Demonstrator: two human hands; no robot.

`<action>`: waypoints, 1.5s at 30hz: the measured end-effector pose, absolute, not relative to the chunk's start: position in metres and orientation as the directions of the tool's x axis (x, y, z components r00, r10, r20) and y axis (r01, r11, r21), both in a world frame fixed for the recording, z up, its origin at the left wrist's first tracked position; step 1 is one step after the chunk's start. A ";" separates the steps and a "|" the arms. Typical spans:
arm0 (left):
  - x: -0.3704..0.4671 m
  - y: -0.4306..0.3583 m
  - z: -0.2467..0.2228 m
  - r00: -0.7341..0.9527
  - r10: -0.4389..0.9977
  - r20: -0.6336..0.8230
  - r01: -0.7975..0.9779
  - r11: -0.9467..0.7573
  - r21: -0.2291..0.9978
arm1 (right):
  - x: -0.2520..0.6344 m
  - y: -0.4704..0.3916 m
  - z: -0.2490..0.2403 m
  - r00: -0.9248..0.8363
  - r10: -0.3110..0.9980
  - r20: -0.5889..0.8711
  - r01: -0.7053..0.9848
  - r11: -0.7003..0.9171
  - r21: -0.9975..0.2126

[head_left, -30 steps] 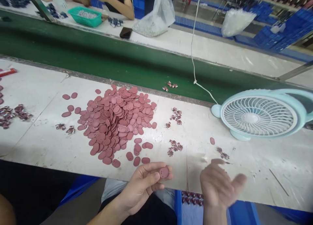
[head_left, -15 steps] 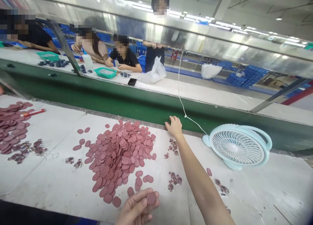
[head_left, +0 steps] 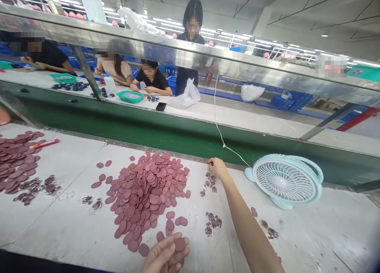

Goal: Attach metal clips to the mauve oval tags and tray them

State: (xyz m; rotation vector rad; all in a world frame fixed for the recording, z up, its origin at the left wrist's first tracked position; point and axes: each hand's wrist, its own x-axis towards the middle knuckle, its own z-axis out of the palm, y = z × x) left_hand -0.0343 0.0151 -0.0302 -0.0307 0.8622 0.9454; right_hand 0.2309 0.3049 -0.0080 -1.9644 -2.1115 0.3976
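Observation:
Near the front edge of the table, my left hand (head_left: pixel 166 254) pinches a flat, round, reddish-brown disc (head_left: pixel 180 244) between thumb and fingers. Beside it spreads a large heap of similar oval discs (head_left: pixel 142 197), with a few loose ones at its near edge. My right hand (head_left: pixel 218 168) is stretched out to the table's far edge, fingers closed on a small dark piece (head_left: pixel 211 163) whose kind I cannot make out. Just below that hand lies a small cluster of dark brownish-red bits (head_left: pixel 210 181). Another such cluster (head_left: pixel 213 222) sits nearer to me.
A light-blue fan (head_left: pixel 282 182) stands on the right, its white cord (head_left: pixel 219 126) running up. At the left lie more discs (head_left: pixel 18 158) and a red pen (head_left: pixel 46 143). Beyond the green belt (head_left: pixel 133 126), several people work by green trays (head_left: pixel 130 96); a phone (head_left: pixel 160 106) lies there.
My right hand's spread fingers have drawn together, and the hand has come back slightly from the belt's edge. My left hand still holds the disc. The view has tilted up a little.

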 end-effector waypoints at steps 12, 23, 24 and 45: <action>-0.030 0.003 -0.014 0.281 0.717 -0.638 -0.652 0.630 0.421 | 0.240 0.112 0.002 -0.109 0.989 0.096 0.813 0.145 -0.564; -0.012 0.005 0.004 0.312 0.684 -0.660 -0.612 0.676 0.411 | 0.252 0.044 -0.023 0.061 0.993 -0.099 0.762 -0.110 -0.638; -0.010 0.005 0.005 0.317 0.686 -0.655 -0.610 0.676 0.413 | 0.252 0.039 -0.019 0.084 0.989 -0.118 0.743 -0.141 -0.654; 0.013 0.001 0.019 0.499 0.699 -0.513 -0.560 0.711 0.424 | 0.193 -0.012 0.034 -0.058 0.858 -0.511 -0.751 -0.375 -0.544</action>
